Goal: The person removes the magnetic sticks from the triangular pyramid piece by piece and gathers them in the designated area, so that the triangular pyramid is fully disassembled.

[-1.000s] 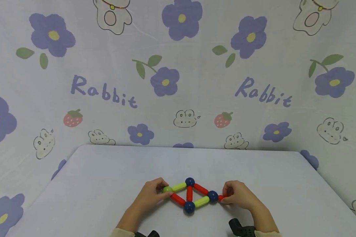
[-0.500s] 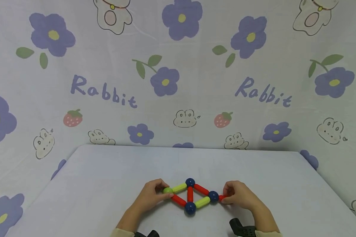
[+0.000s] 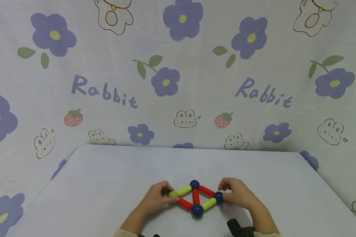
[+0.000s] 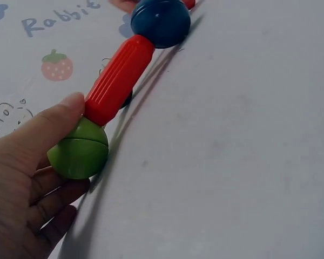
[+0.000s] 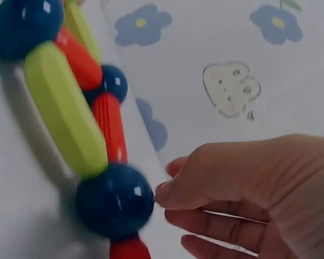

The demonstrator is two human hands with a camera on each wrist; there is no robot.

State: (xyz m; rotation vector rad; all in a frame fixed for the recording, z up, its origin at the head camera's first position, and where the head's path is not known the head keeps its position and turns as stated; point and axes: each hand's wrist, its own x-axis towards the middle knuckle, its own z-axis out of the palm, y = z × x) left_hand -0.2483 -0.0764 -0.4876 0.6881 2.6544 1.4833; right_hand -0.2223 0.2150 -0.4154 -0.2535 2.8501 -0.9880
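A flat diamond of magnetic sticks and balls lies on the white table in the head view. Its corners are a green ball [image 3: 172,195] at the left, a far blue ball [image 3: 194,184], a near blue ball [image 3: 197,211] and a right blue ball [image 5: 114,200]. Red sticks [image 3: 185,203] and yellow-green sticks [image 3: 209,204] link them, one red stick [image 3: 195,196] crossing the middle. My left hand [image 3: 155,199] pinches the green ball between thumb and fingers. Beside the right ball is my right hand [image 3: 240,194], thumb tip at its edge, fingers loose and apart. Another red stick [image 5: 128,249] extends from that ball, hidden by the hand in the head view.
The white tabletop [image 3: 112,177] reaches back to a hanging cloth [image 3: 201,98] printed with flowers, rabbits and strawberries. A black wrist device [image 3: 240,227] sits on the right forearm.
The diamond has shifted right and slightly nearer, the left hand moving along with it. My right hand has let go of the outer red stick, its fingers spreading beside the right blue ball.
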